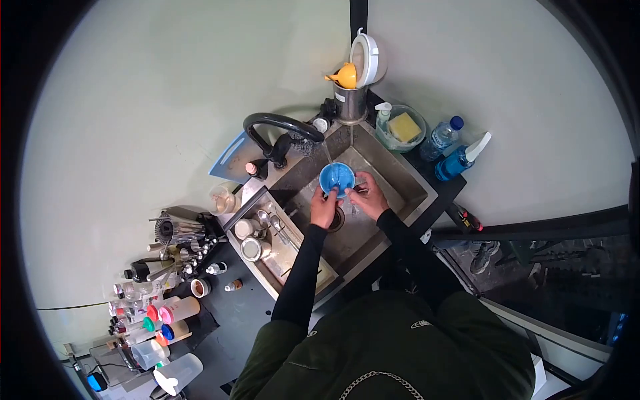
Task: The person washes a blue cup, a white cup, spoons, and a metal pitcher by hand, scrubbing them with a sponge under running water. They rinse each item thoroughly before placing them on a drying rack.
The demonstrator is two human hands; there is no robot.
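Note:
A small blue bowl [337,175] is held over the metal sink [393,175], its open top facing up. From the black curved faucet [283,120] a stream of water runs down into the bowl. My left hand [323,208] grips the bowl's near left side, with the thumb at the rim. On the near right side, my right hand [370,195] has its fingers closed at the rim. Below the hands, the sink drain [337,219] is partly hidden by my left hand.
Left of the basin, a tray [293,257] carries spoons and jars. Behind the sink stand a metal canister [351,105] with a yellow funnel [345,75], a tub with a yellow sponge [404,127], a water bottle [441,139] and a blue spray bottle [457,162]. Several squeeze bottles [180,310] crowd the left counter.

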